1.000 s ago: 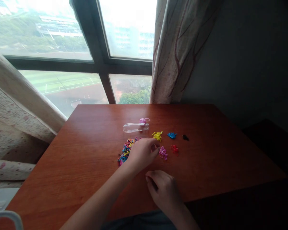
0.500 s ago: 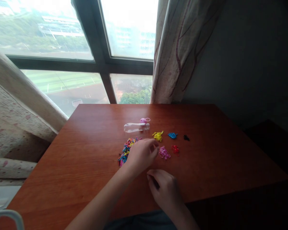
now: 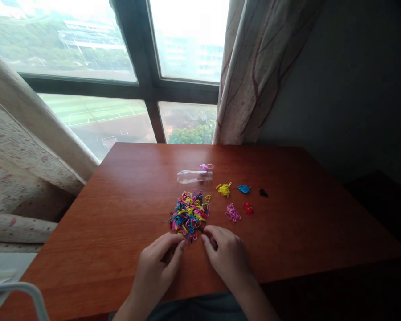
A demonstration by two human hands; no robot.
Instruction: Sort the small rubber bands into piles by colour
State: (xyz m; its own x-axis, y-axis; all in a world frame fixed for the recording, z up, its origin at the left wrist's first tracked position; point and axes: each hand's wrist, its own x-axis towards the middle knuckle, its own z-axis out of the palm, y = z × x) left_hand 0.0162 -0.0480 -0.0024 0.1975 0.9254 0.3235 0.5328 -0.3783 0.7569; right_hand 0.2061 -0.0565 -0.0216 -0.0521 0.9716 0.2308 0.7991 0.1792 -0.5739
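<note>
Head view, from where I stand: a reddish-brown wooden table (image 3: 120, 200) fills the middle and bottom of the frame. Just below centre, a mixed pile (image 3: 190, 211) of small coloured bands: blue, pink, yellow, red, black. One loose yellow band (image 3: 207, 198) at its upper right edge. Left hand (image 3: 158, 265), bottom centre, at the pile's lower edge, thumb and forefinger drawn close; cannot tell whether a band is pinched there. Right hand (image 3: 229, 252), to the right of it, curled, fingertips by the pile's lower right corner, a dark bit showing at the tips; whether gripped or merely beside them, I cannot tell. The two hands are apart. Right of the pile, sorted clusters by colour: yellow heap (image 3: 224, 190), blue heap (image 3: 244, 189) and black heap (image 3: 263, 192) in an upper row; pink heap (image 3: 233, 213) and red heap (image 3: 248, 208) beneath. Above the pile, a clear bottle (image 3: 190, 177) on its side, neck to the right; a pink looped piece (image 3: 204, 167) just behind its neck. Window (image 3: 147, 87) across the upper left, patterned curtain (image 3: 254, 67) at upper centre-right.
</note>
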